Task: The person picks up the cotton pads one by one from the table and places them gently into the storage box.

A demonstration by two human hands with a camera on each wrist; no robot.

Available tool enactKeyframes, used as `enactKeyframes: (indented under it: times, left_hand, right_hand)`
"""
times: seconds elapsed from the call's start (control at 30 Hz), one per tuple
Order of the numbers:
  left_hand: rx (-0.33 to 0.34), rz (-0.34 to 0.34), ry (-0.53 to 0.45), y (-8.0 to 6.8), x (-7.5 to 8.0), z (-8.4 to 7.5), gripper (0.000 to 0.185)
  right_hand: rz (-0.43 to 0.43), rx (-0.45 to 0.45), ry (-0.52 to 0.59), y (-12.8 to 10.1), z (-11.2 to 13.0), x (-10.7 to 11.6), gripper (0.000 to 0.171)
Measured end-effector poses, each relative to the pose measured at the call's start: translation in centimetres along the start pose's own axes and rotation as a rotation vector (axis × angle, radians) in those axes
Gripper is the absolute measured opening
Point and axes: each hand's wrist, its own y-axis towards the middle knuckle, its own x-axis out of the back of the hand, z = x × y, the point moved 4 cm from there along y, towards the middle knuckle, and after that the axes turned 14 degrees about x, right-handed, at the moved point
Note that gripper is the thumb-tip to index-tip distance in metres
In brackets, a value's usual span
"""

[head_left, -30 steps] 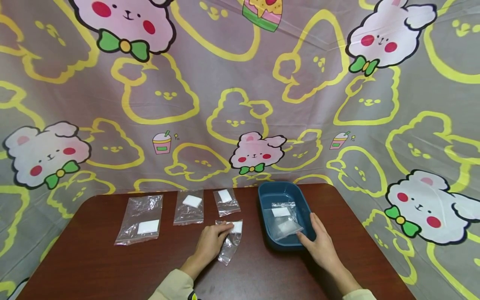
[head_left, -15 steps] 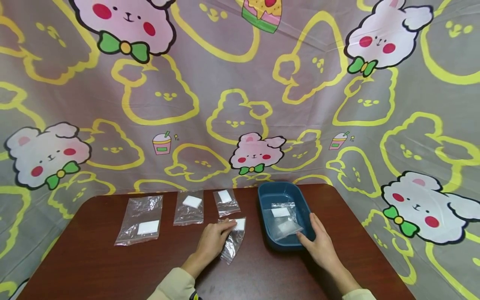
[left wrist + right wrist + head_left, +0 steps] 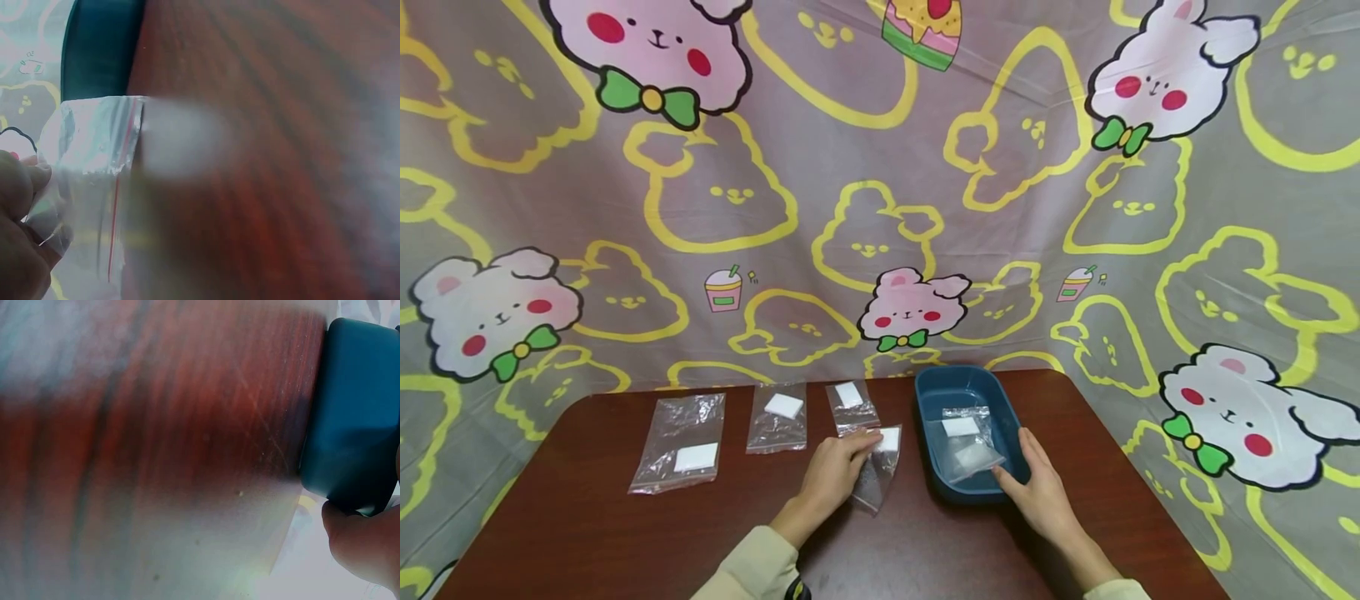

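My left hand (image 3: 831,475) pinches a small clear zip bag (image 3: 877,481) by its top, near the white block inside it. The bag hangs down tilted; in the left wrist view its zip strip (image 3: 128,134) faces the table, beside a blurred patch. With thumb and fingers, my right hand (image 3: 1043,492) holds the near right corner of a dark blue plastic bin (image 3: 931,454). Two clear bags (image 3: 983,421) with white pieces lie in that bin. In the right wrist view my thumb (image 3: 359,540) presses against the bin's end.
Along the back of the brown table (image 3: 595,533) lie three more zip bags with white blocks: a large one (image 3: 666,433), a medium one (image 3: 767,433) and a small one (image 3: 853,414). Patterned cloth (image 3: 820,150) hangs close behind and at the sides.
My left hand has moved right and slightly away from me with the bag, bringing it closer to the bin. The right hand and the bin have stayed in place.
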Motion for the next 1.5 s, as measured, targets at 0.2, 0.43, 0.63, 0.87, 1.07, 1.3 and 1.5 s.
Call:
enactKeyframes:
  times: [0.2,0.43,0.63,0.87,1.07,1.3,1.5]
  left_hand:
    - [-0.030,-0.009,-0.017,0.9,-0.1,-1.3,0.024]
    - [-0.024,-0.013,-0.062,1.7,-0.3,-2.7,0.022]
    - [-0.015,-0.003,-0.066,2.5,-0.7,-3.7,0.021]
    - [-0.001,0.017,-0.069,3.3,-1.6,-4.8,0.022]
    - [0.000,0.034,-0.060,3.9,-2.6,-5.7,0.023]
    - [-0.012,0.059,-0.064,4.6,-3.5,-6.9,0.023]
    - [-0.013,0.060,-0.022,5.2,-4.3,-7.8,0.023]
  right_hand:
    - [0.003,-0.004,-0.002,0.0,0.0,0.0,0.084]
    - [-0.001,-0.001,-0.007,0.0,0.1,0.0,0.084]
    - [0.001,-0.002,-0.005,0.0,0.1,0.0,0.084]
    - [0.004,-0.013,-0.006,0.0,-0.1,0.0,0.085]
    - [-0.001,-0.011,-0.001,0.0,-0.1,-0.1,0.085]
    - [0.003,-0.018,-0.001,-0.1,-0.3,-0.1,0.085]
    - [-0.001,-0.011,-0.006,0.0,-0.3,-0.1,0.084]
